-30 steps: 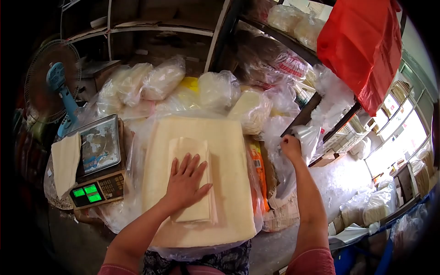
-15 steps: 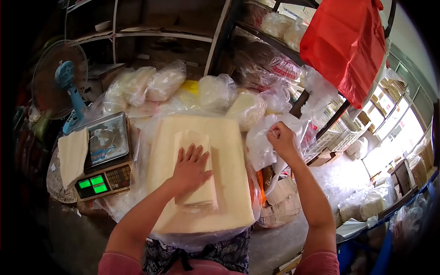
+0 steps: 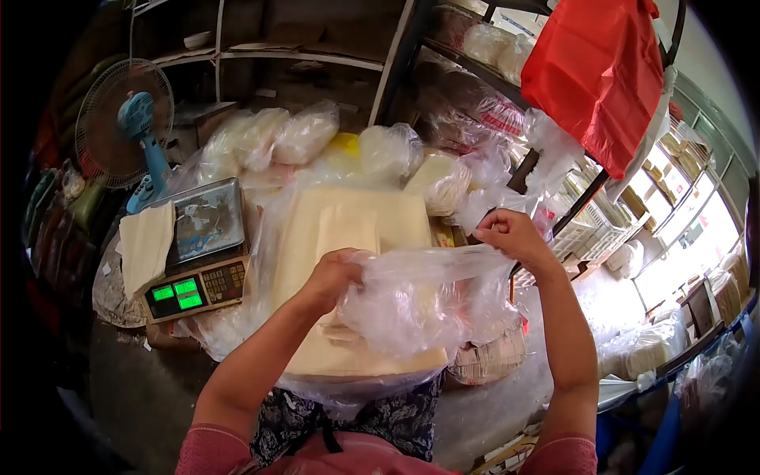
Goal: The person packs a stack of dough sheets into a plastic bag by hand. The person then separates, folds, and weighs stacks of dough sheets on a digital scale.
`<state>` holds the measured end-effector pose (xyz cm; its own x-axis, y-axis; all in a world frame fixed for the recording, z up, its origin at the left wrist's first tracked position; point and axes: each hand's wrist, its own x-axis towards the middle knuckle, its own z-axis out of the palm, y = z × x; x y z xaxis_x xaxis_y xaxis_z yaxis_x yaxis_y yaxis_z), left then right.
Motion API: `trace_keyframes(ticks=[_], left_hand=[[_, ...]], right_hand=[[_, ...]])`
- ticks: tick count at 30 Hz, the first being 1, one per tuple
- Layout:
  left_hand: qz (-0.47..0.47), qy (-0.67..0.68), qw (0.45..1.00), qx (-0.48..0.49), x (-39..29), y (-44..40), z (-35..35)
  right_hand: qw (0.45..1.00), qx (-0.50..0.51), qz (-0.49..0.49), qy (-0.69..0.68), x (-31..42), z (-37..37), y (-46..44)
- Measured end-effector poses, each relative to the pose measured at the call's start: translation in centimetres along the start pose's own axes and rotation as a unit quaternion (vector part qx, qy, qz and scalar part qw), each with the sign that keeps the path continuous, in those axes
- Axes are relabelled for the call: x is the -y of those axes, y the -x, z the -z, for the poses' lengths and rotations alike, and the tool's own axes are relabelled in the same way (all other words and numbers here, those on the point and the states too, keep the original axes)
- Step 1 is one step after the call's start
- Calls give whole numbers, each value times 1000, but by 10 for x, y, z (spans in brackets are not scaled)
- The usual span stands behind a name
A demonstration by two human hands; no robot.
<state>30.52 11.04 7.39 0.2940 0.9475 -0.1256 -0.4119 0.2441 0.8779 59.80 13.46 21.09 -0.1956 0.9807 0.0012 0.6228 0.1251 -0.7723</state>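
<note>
A clear plastic bag (image 3: pixel 419 297) is stretched between my two hands over the pale yellow sheets. My left hand (image 3: pixel 336 279) is closed on its left edge, with the fingertips partly covered by the plastic. On the right, my right hand (image 3: pixel 511 235) pinches the bag's upper corner. Beneath it lies a large stack of pale yellow sheets (image 3: pixel 309 214), soft and flat like dough or bean-curd skin. A narrower pile of strips (image 3: pixel 348 229) rests on top of that stack, its near part hidden behind the bag and my left hand.
At the left stands a digital scale (image 3: pixel 210 218) with green digits, a folded pale sheet (image 3: pixel 146 249) on its edge. Behind it is a blue fan (image 3: pixel 138 119). Filled plastic bags (image 3: pixel 305 134) line the back. A red bag (image 3: pixel 590 79) hangs upper right.
My left hand has lifted off the pile of strips and now grips the clear bag. The bag has come leftward across the stack, spread between both hands. The view has shifted slightly.
</note>
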Motion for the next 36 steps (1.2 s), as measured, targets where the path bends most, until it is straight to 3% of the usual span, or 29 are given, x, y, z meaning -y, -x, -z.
trace_keyframes(ticks=[3,5,9,12,13,14,15,16,17,18,20,21,24,25,27,29,30,32,34,36], left_hand=[[-30,-22,998,-41,-1,4,10],[-22,41,998,-52,-6,9,17],[-17,82,995,-58,2,12,15],[-16,106,992,-61,11,17,0],[-18,55,996,-67,17,20,-3],[-23,3,997,-71,25,24,-5],[-28,-48,995,-76,35,29,-8],[-42,-75,993,-77,48,38,-15],[-55,-100,990,-80,64,47,-24],[-94,-150,981,-74,78,55,-32],[-151,-239,958,-54,97,65,-46],[-170,-276,945,-40,102,67,-51],[-227,-403,885,54,108,71,-56],[-245,-446,856,93,105,71,-59],[-255,-432,862,72,94,75,-68],[-265,-417,870,11,85,75,-75],[-272,-415,868,-1,77,79,-75],[-260,-458,849,50,87,78,-64],[-279,-510,808,92,110,77,-55],[-304,-516,784,166,130,77,-44]], right_hand=[[995,-8,-32,-91,-14,9,5],[987,-37,-32,-153,-28,16,5],[986,-101,25,-128,-45,19,11],[982,3,110,-156,-32,-15,41],[982,25,189,-10,-53,-23,41],[968,95,111,-206,-59,-41,50],[918,200,3,-343,-91,-55,58],[827,297,-105,-465,-131,-72,64],[895,343,-3,-284,-164,-83,77],[918,374,98,-90,-185,-91,88],[805,378,41,-454,-151,-115,114],[703,357,10,-615,-138,-126,124],[808,199,-95,-547,-147,-138,132],[850,148,-76,-500,-149,-135,129],[916,43,-35,-396,-153,-122,117],[927,-59,150,-339,-132,-95,96],[915,-123,99,-370,-141,-82,79],[922,-264,200,-202,-196,-53,27],[885,-345,313,3,-195,-32,-15],[907,-339,248,21,-188,-28,-47]])
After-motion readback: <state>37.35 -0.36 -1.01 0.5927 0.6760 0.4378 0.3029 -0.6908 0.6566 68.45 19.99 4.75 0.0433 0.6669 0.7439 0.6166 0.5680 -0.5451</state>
